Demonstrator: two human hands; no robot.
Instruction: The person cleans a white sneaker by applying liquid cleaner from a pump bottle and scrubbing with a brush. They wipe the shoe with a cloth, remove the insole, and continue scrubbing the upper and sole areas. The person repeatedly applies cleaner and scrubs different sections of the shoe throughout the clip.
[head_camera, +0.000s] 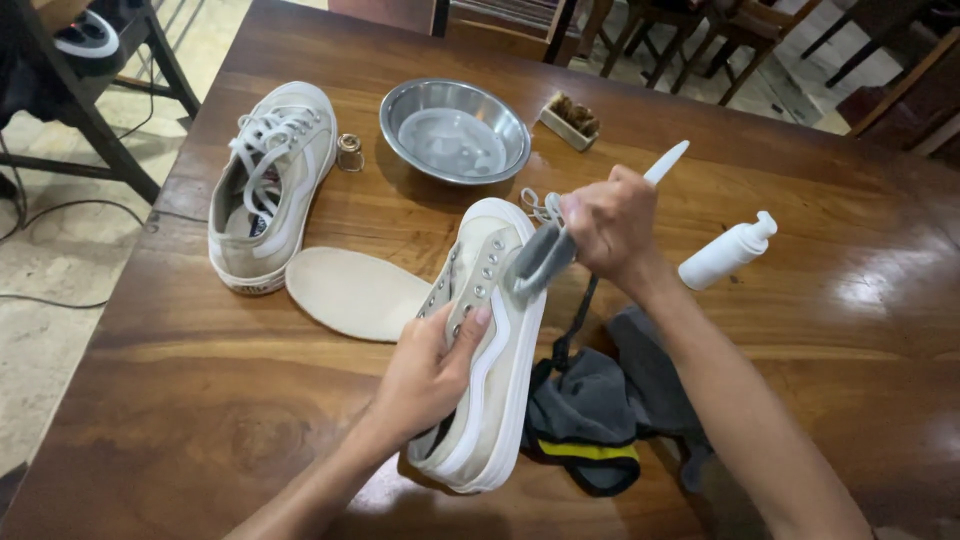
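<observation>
1. Brush (560, 250) head blurred; middle of handle buried in right hand (612, 222).
2. Heel opening of shoe (487, 340) covered by left hand (428, 372).
3. Cloth (600, 405) partly tucked under shoe and right forearm.
4. Contents of small box (570, 120) at 12 o'clock too small to tell.
5. Chairs (700, 25) at 1 o'clock cut off by top edge.
6. Both arms cut off at 6 o'clock.

Glossy wooden table (250, 400), shiny metal bowl (455, 132), matt canvas shoe (490, 340) with smooth rubber sole.
</observation>
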